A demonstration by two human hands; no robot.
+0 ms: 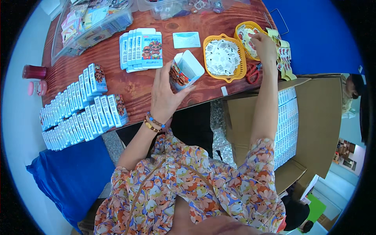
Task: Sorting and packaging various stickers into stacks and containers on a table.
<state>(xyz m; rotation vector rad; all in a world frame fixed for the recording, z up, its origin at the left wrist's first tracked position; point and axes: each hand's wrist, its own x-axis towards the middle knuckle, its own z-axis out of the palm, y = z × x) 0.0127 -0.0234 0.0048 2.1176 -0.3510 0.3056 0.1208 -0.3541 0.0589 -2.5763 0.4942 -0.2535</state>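
Note:
My left hand [163, 96] is wrapped round a small blue-and-white printed carton [181, 78], tilted, with its top flap raised and its inside showing. At the far right, my right hand [265, 47] is over a round yellow basket [237, 27] of small white pieces with red prints. Its fingertips are pinched together at the pieces; what is between them is too small to make out. Next to it stands a larger yellow basket [205, 58] full of small white packets with dark marks. Red-handled scissors [253, 74] lie beside the baskets.
Flat cartons [141, 51] lie stacked on the wooden table near a white card [187, 40]. Rows of filled-out cartons [84, 105] line the left edge. Plastic bins [98, 29] stand at the back. A large cardboard box [321, 117] with packed cartons is at the right.

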